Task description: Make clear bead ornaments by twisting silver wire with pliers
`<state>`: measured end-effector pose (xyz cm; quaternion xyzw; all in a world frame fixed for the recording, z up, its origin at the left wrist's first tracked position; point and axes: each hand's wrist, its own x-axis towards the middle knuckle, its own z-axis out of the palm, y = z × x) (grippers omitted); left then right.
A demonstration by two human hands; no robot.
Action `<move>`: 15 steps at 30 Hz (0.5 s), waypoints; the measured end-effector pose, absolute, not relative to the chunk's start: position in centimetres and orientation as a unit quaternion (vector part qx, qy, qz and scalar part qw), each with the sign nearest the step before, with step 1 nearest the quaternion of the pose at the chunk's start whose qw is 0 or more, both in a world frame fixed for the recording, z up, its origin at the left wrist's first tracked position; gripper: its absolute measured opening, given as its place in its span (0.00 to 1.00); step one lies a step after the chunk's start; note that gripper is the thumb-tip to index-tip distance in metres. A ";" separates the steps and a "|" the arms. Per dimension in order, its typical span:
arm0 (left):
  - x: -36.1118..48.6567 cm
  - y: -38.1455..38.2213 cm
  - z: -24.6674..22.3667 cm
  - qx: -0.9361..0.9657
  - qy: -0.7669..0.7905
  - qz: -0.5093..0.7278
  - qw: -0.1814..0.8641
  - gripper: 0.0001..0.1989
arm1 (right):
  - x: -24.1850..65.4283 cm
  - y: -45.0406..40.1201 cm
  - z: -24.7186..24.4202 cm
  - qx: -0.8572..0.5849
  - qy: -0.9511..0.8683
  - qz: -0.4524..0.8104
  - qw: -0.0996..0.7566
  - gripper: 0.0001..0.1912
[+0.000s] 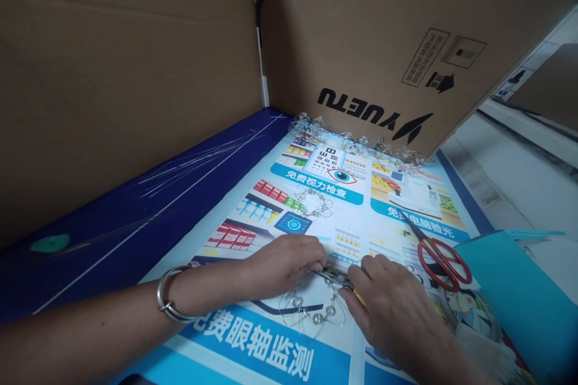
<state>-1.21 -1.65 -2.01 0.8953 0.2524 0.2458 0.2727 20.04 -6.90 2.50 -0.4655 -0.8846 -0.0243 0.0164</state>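
My right hand (388, 295) is closed around the handles of small pliers (335, 275), whose jaws point left. The fingers of my left hand (289, 258) are pinched together at the tips of the jaws. Just below both hands, a loop of clear beads and thin wire (318, 316) hangs or lies over the printed sheet; its upper end runs up to my left fingertips and the pliers. A second beaded wire ring (312, 203) lies flat on the sheet beyond my hands.
Red-handled scissors (445, 261) lie at the right, beside a turquoise folder (519, 295). Tall cardboard walls (361, 30) stand behind and left. Several beaded wire pieces (383, 147) line the back wall. Clear strands (189, 165) lie at the left.
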 end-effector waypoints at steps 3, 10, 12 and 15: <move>-1.3 -1.6 -2.0 0.901 0.246 0.239 0.266 0.09 | 19.9 -6.9 2.5 -0.470 -0.882 -0.016 0.018 0.07; -1.3 -1.5 -2.1 0.912 0.226 0.236 0.250 0.07 | 19.7 -7.2 2.3 -0.495 -0.869 -0.011 0.008 0.07; -1.3 -1.4 -2.2 0.912 0.225 0.237 0.248 0.07 | 19.6 -7.4 2.2 -0.500 -0.866 -0.014 0.003 0.07; -1.3 -1.4 -2.3 0.909 0.221 0.247 0.252 0.08 | 19.6 -7.5 2.2 -0.499 -0.866 -0.022 0.005 0.07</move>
